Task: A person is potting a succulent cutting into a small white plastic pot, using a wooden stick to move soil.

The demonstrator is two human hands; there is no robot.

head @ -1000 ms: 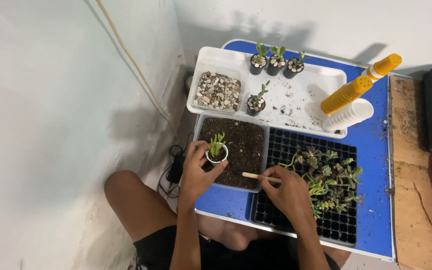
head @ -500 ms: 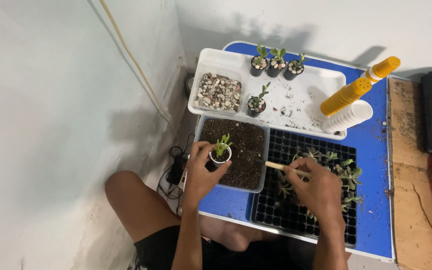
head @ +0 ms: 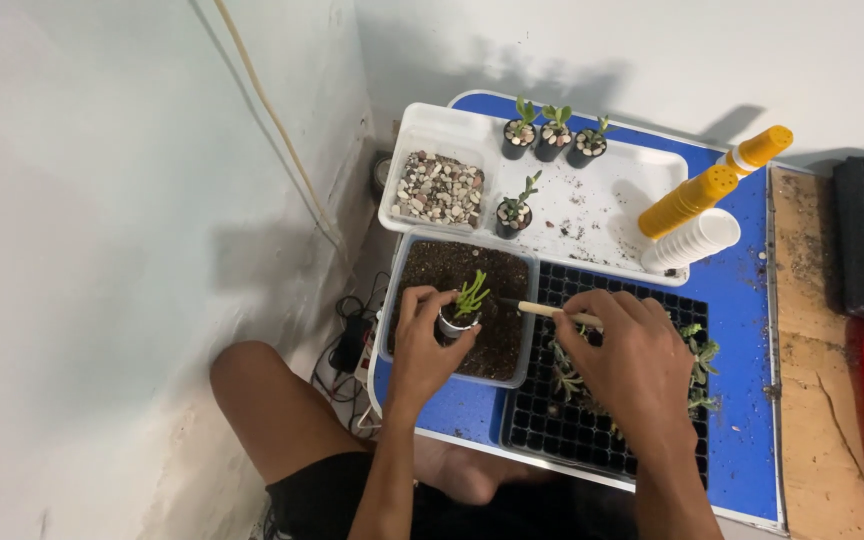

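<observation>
From the head camera, the left hand grips a small pot with a green seedling over the soil tub. The right hand pinches a wooden stick above the black seedling tray, on the blue counter.

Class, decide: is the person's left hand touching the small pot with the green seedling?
Touching. The head view shows the left hand with its fingers wrapped round the small pot, held over the soil tub.
</observation>
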